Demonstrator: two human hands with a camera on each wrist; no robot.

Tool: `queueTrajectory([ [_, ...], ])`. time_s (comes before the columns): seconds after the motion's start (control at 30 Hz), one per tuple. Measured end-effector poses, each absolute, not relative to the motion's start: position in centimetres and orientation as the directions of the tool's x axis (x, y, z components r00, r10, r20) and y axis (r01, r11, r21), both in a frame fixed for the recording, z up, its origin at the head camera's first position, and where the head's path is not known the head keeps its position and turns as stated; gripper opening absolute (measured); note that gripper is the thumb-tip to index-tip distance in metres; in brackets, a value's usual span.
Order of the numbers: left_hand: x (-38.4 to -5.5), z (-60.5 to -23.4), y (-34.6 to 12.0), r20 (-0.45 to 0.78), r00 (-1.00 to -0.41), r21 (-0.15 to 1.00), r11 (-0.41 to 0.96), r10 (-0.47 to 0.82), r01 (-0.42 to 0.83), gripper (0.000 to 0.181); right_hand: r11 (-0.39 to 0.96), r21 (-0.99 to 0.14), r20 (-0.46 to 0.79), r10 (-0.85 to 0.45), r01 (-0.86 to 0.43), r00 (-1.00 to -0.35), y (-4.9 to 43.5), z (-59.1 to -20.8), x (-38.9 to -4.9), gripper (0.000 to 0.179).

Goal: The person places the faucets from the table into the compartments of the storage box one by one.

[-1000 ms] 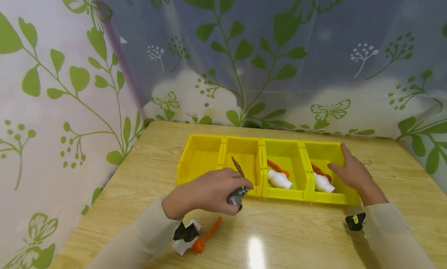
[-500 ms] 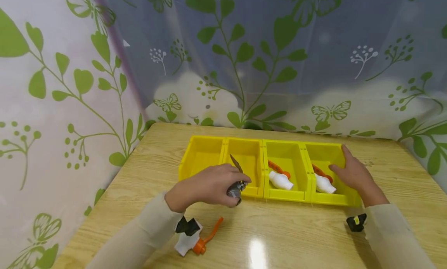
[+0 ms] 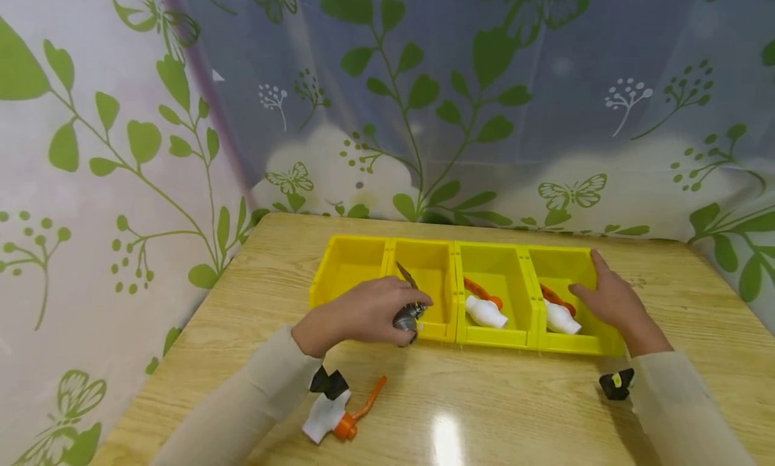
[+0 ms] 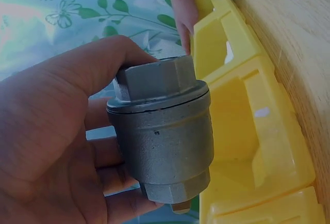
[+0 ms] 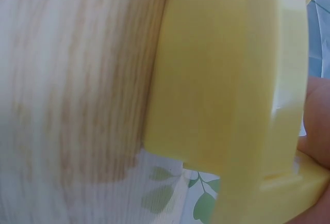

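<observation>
From the head view, we see that the left grip (image 3: 363,311) is closed around a grey metal fitting (image 3: 405,319), over the front of the second yellow bin (image 3: 431,267) from the left, and the right grip (image 3: 617,303) holds the right-end bin (image 3: 584,343) at its side wall. At the left wrist, the thumb lies on the hexagonal top; we judge the piece heavy, stiff and perhaps slippery, so better to hold the wide round body. At the right wrist, we see only part of that grip.
</observation>
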State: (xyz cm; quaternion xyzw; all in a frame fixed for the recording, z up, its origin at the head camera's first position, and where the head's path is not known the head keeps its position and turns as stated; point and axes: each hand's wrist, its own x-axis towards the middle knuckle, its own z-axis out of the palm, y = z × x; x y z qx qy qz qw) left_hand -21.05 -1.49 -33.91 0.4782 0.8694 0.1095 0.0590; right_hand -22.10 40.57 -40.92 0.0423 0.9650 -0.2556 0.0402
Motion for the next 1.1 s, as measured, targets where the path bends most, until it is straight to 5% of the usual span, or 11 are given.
queueTrajectory([
  [1.1,-22.5,-35.8,-0.7,-0.038,-0.594,0.279,0.579,0.804,0.766,0.049,0.862,-0.494,-0.1,0.072,0.113,-0.992,40.6,-40.8,-22.2,0.089],
])
